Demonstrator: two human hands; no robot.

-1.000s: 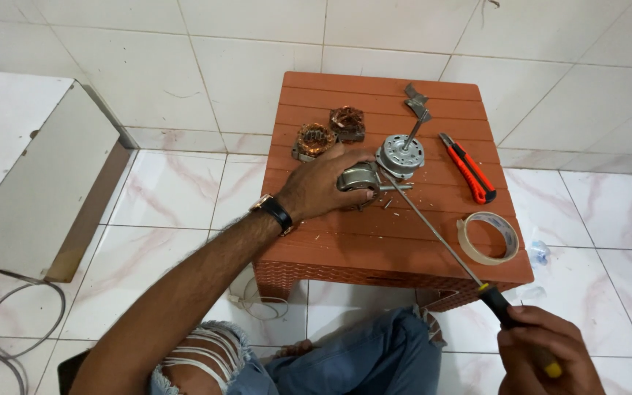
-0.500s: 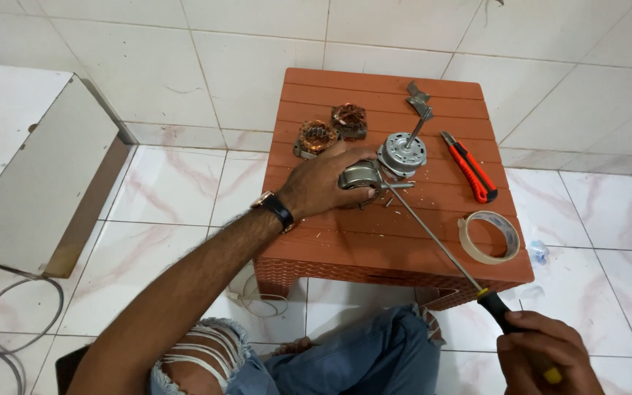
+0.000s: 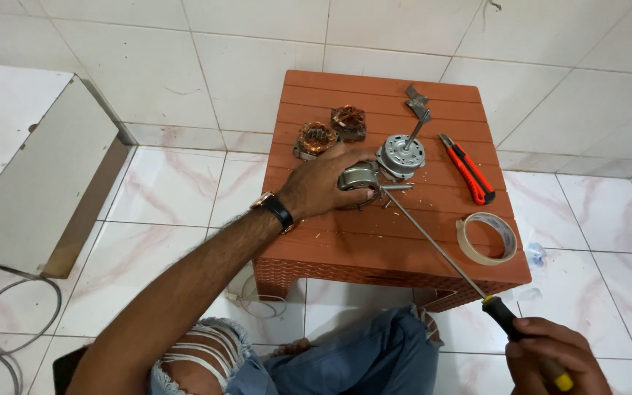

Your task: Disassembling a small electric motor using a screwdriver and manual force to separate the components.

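Observation:
On the small brown plastic table (image 3: 374, 249) my left hand (image 3: 323, 183) grips a silver metal motor casing (image 3: 358, 177) and presses it down. My right hand (image 3: 554, 360), at the lower right off the table, holds the black and yellow handle of a long screwdriver (image 3: 440, 252). Its thin shaft runs up and left, with the tip at the casing by my left thumb. A round grey motor part with a shaft (image 3: 401, 153) stands just right of the casing.
Two copper-wound coils (image 3: 317, 137) (image 3: 349, 121) sit at the table's back left. A red utility knife (image 3: 467, 167) and a tape roll (image 3: 486, 238) lie on the right. A metal bracket (image 3: 417, 96) lies at the back. A white box (image 3: 23, 168) and cable (image 3: 9, 322) are on the floor, left.
My right hand and the screwdriver handle have shifted slightly down and right. My left hand stays on the casing.

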